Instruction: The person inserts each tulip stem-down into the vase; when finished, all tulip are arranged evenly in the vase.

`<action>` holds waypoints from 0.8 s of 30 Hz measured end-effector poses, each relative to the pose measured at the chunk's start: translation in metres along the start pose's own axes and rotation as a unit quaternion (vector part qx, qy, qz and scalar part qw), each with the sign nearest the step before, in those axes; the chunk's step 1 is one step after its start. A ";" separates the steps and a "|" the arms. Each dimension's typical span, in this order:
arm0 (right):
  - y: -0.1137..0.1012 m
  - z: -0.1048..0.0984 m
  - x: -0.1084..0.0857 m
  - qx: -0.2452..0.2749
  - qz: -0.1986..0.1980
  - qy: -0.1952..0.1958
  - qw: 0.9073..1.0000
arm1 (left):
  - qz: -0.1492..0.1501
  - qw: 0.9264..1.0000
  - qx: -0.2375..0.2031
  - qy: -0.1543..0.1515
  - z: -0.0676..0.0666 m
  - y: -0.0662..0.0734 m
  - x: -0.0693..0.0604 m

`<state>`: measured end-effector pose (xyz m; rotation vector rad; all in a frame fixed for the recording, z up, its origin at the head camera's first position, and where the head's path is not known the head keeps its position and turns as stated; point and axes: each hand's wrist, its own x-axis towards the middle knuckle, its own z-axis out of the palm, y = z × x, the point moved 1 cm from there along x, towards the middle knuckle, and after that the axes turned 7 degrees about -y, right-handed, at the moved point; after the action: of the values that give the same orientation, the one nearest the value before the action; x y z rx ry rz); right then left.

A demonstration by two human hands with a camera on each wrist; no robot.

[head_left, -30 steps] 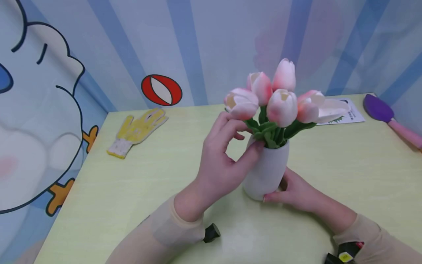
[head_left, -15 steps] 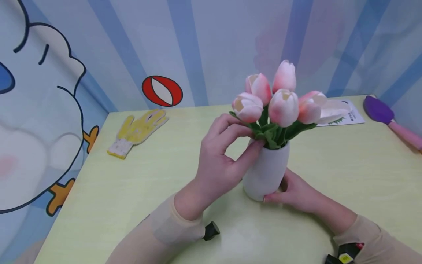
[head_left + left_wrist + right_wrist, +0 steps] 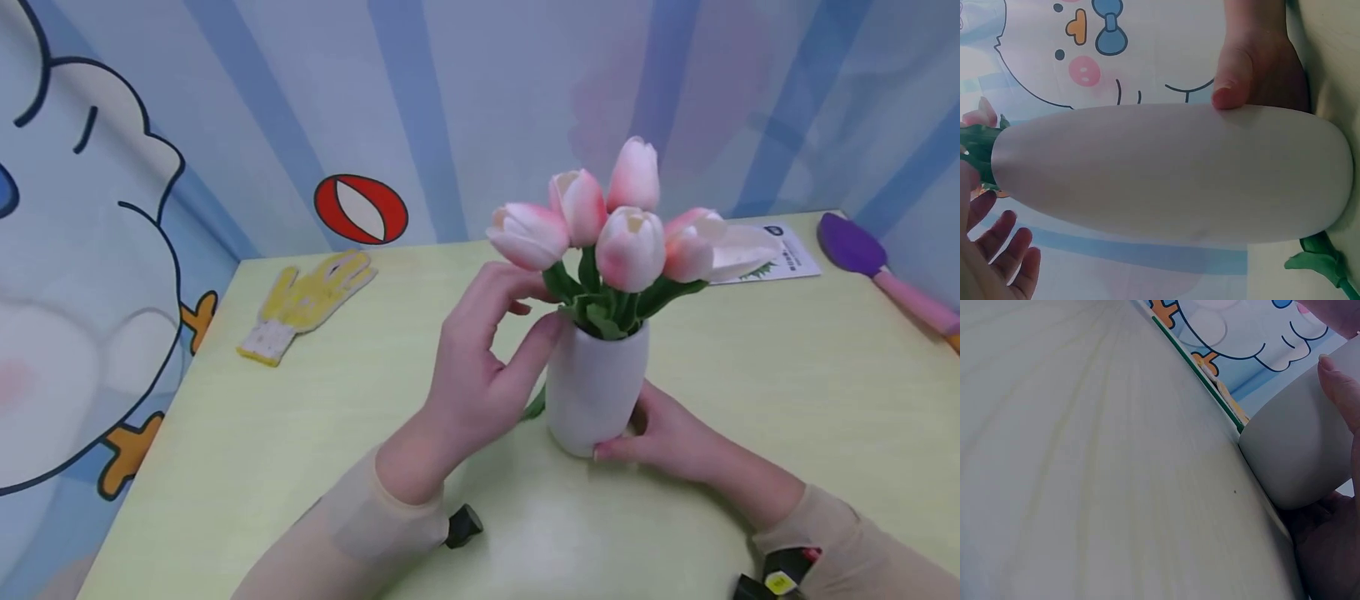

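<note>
Several pink-and-white tulips with green leaves stand in a white vase, upright on the table. My left hand is at the vase's left rim, its thumb and index finger pinching the leafy stem of the leftmost tulip. That pinch is partly hidden by leaves; in the left wrist view the other fingers are spread loosely. My right hand grips the vase low on its right side, thumb in front and fingers behind. A green stem with a leaf lies on the table beside the vase's base.
On the pale table, a yellow-and-white glove lies at the back left. A printed card is behind the flowers, and a purple spatula with a pink handle lies at the back right. A cartoon-printed backdrop closes the rear.
The leftmost tulip first shifted right, then swung back left, leaning outward. My left hand moved left with it, uncovering the green stem behind. The right hand stays on the vase.
</note>
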<state>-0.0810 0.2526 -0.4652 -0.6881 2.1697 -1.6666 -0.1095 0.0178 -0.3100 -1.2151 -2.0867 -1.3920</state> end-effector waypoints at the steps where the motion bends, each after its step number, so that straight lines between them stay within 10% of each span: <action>1: 0.000 0.000 0.000 0.001 0.001 0.000 1.000 | -0.002 1.000 -0.002 -0.001 -0.001 -0.002 -0.001; 16: -0.004 0.000 0.003 0.001 0.013 -0.013 1.000 | -0.127 0.990 0.016 -0.064 -0.010 -0.039 -0.040; 19: -0.004 0.000 0.003 -0.001 0.014 -0.012 1.000 | -0.204 0.966 0.085 -0.137 -0.011 -0.049 -0.049; 24: -0.004 0.000 0.001 -0.010 0.015 -0.003 1.000 | -0.309 0.888 0.158 -0.301 -0.005 -0.068 -0.062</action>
<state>-0.0807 0.2515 -0.4616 -0.6625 2.1844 -1.6288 -0.1302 -0.0251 -0.3889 -0.9538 -3.1950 -0.8550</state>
